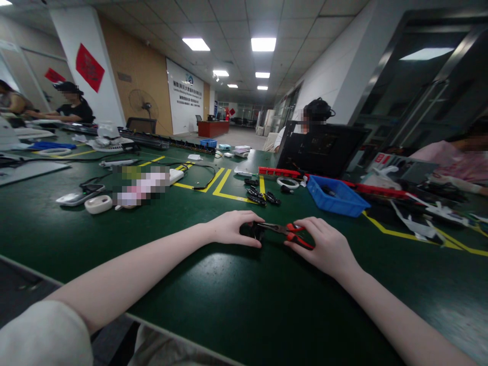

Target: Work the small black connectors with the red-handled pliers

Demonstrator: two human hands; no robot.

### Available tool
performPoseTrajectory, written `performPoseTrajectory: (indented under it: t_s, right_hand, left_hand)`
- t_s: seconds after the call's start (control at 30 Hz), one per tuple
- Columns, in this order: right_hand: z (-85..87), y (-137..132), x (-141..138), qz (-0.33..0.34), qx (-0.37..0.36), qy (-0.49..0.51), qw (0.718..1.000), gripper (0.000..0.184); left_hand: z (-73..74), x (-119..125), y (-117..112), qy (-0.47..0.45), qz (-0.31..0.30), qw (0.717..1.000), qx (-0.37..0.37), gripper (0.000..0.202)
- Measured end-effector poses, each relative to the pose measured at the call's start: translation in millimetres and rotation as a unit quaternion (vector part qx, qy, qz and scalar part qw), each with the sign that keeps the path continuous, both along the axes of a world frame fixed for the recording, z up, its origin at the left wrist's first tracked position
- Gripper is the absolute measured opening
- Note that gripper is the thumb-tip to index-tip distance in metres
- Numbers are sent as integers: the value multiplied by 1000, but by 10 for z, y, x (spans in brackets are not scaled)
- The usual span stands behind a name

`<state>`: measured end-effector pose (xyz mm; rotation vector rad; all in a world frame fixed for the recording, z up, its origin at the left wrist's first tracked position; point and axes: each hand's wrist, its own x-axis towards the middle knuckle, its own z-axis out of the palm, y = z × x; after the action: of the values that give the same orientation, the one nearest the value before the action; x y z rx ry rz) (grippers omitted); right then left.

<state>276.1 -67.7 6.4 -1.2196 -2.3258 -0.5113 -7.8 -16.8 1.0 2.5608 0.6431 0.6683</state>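
Note:
My left hand (232, 229) is closed on a small black part (253, 231), gripping it between thumb and fingers just above the green table. What kind of part it is does not show. My right hand (330, 245) holds needle-nose pliers (292, 235) by their red and black handles. The handles are spread a little, and the metal jaws point left and reach the black part. Whether the jaws pinch it is too small to tell. Beyond my hands lie several black small parts (263, 197) in a loose group on the table.
A blue tray (339, 201) with something black inside stands right of the parts. A white cable coil (287, 183) and a red strip (278, 172) lie behind. At left are a white case (98, 204) and a computer mouse (78, 195). Other people sit around the table.

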Motion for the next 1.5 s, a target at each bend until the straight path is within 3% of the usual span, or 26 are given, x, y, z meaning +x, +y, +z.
performPoseTrajectory:
  t_s: [0.5,0.9,1.2,1.5]
  right_hand:
    - [-9,14,-1,10,39,-18,999,38]
    - [12,-39,-47,33,-14,17,999,29]
    - [-6,-42,-56,41,10,-3,999,35]
    - [-2,-42,-90,-14,11,-71,997,48]
  left_hand:
    - [-4,7,-13,-1,25,999,-28,59]
    - [8,5,-25,-37,20,996,-78,57]
    - [-8,16,-9,-52,21,993,-106,53]
    - [-41,27,17,-52,20,996,-72,56]
